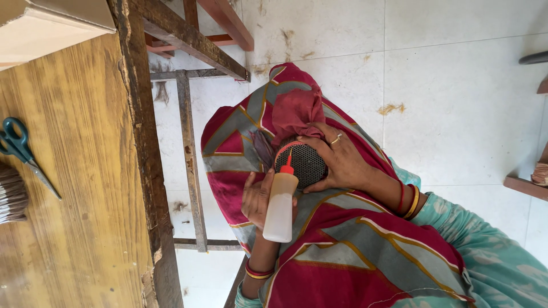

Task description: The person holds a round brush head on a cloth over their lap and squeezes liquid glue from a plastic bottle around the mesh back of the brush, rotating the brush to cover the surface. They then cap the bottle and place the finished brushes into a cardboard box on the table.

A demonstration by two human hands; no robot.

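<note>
White floor tiles (456, 85) filled the background, marked with small brown smears. Wooden table (68, 199) ran along the left edge of the view; green-handled scissors (20, 149) lay on it, blades apart from a bundle of thin sticks (10, 197) at the frame edge. Corner of a cardboard box (45, 23) sat at the top of the table. Rusty metal frame (191, 165) stood under the table edge.

Person was seated, lap covered in red, grey and yellow patterned cloth (354, 251). One hand (260, 199) was closed around a pale squeeze bottle (279, 208) with a red nozzle, bangles at the wrist; which hand this was, left or right, taken as left from its position. Nozzle tip touched the round black mesh disc (305, 165), red-rimmed. Other hand (337, 157), ring on one finger, cupped the disc from behind, fingers curled round its rim, holding it over the lap. Red cloth bunched just above the disc.
</note>
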